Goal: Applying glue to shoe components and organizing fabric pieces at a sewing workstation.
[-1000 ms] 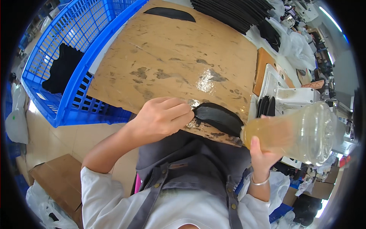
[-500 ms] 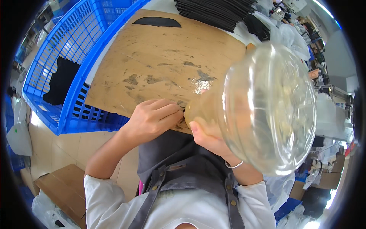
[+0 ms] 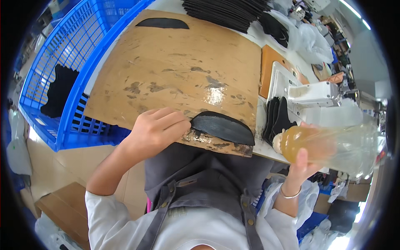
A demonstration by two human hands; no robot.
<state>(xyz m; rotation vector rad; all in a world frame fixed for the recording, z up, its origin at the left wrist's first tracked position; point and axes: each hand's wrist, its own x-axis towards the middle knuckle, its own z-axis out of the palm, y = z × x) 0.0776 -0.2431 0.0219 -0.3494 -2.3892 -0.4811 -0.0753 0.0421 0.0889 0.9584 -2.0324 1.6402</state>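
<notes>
A clear plastic bottle with yellowish liquid toward its mouth lies tilted in my right hand, its neck pointing left. My right fingers wrap round it beyond the board's right edge. A black half-moon-shaped piece lies at the near edge of a stained brown board; its surface has a greyish wet-looking sheen. My left hand has its fingers closed on the left tip of this piece, and the fingertips are partly hidden. Another black piece of similar shape rests at the board's far edge.
A blue plastic crate holding black material stands at the left. Behind the board is a stack of black pieces. White sewing machine parts and several black pieces sit right of the board. Plastic bags lie farther back.
My right hand has carried the bottle rightward, off the board and away from the black piece, bringing that piece into sight. My left hand stays at nearly the same spot on the board.
</notes>
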